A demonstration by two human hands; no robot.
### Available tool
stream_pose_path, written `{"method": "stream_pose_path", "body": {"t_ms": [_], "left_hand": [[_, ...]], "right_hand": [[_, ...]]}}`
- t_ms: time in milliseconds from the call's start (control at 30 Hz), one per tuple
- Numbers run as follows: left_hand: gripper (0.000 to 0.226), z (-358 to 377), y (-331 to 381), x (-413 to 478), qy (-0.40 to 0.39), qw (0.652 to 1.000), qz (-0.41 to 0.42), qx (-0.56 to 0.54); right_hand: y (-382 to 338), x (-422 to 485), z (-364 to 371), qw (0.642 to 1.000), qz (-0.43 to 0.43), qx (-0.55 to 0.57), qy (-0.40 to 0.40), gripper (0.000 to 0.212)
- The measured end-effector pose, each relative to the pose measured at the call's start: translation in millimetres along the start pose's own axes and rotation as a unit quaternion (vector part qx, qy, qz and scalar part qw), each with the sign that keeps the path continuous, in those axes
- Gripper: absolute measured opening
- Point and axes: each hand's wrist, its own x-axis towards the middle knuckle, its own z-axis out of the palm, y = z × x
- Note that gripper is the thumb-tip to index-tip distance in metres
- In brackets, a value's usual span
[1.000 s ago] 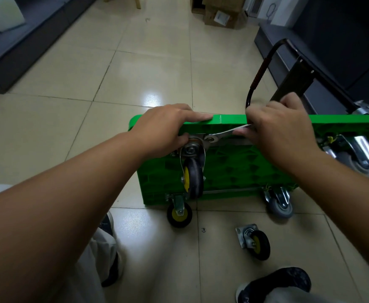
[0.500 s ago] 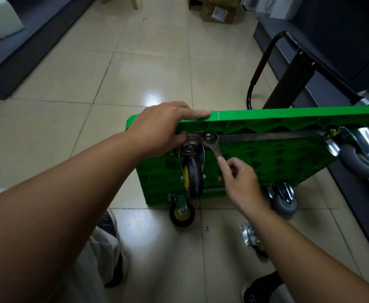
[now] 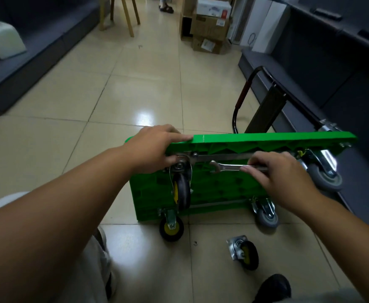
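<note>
A green plastic cart deck [image 3: 266, 138] stands on its long edge on the tiled floor, underside toward me. My left hand [image 3: 155, 149] grips its top left corner, thumb by the mounting plate of a black and yellow caster [image 3: 182, 191]. My right hand [image 3: 282, 171] pinches the handle of a silver open-end wrench [image 3: 225, 167], held level with its jaw pointing left, a little right of that caster's plate and off the bolt. A second black and yellow caster [image 3: 171, 228] sits at the deck's lower left corner.
Two grey casters [image 3: 325, 178] [image 3: 266, 217] are on the deck's right side. A loose black caster [image 3: 245, 253] and a small washer [image 3: 195, 243] lie on the floor in front. The cart's black handle [image 3: 242, 95] lies behind. Dark platforms flank both sides; cardboard boxes [image 3: 209, 25] stand far back.
My right hand swung the wrench down around the bolt by the caster, then lifted it off and brought it back up to a level position. My left hand stayed on the corner.
</note>
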Motion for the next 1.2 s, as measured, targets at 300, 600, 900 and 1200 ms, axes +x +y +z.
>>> {"method": "stream_pose_path", "body": {"t_ms": [300,600,900,1200], "left_hand": [[0.066,-12,-4,-21,0.022,1.000,0.010,0.008],[0.057,5,-18,-9,0.036,0.999,0.036,-0.019],[0.058,12,-21,-2,0.064,0.998,0.026,-0.010],[0.058,19,-19,-2,0.094,0.995,0.028,0.011]], "right_hand": [[-12,32,26,0.999,0.005,0.021,0.050,0.022],[-7,52,35,0.995,-0.067,-0.009,0.077,0.024],[2,58,51,0.984,-0.092,-0.095,0.116,0.026],[-18,32,107,0.983,0.127,0.111,-0.066,0.029]]}}
